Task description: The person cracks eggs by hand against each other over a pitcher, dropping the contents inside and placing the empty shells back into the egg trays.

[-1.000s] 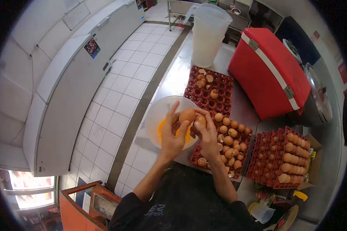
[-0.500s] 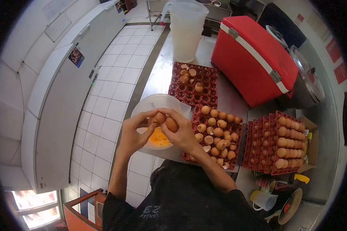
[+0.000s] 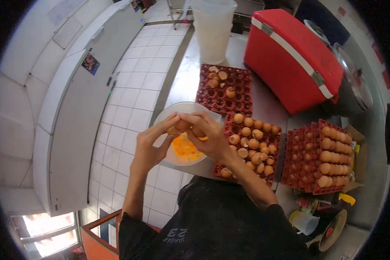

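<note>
Over a translucent plastic bowl [image 3: 168,112], my left hand [image 3: 151,141] and my right hand [image 3: 212,139] meet at the fingertips, both closed on one brown egg [image 3: 183,125]. Fingers partly cover it, so how far its shell is split is hidden. A second egg [image 3: 198,131] is tucked in my right palm. Yellow-orange yolks [image 3: 186,148] with some clear white lie in the bowl below. To the right, a red egg tray [image 3: 278,130] bears whole-looking eggs and broken shells. Behind it, another red tray [image 3: 240,80] has a few empty shells [image 3: 230,92].
A tall translucent pitcher [image 3: 213,34] stands at the back of the steel table [image 3: 184,78]. A red cooler box [image 3: 290,60] is at the back right. Stacked trays of eggs [image 3: 318,156] stand at the right, with a clear plastic cup [image 3: 305,223] nearby. A white freezer [image 3: 80,125] lines the left.
My view has shifted, so the table sits slightly further right. My fingers have closed further over the eggs, which show less now.
</note>
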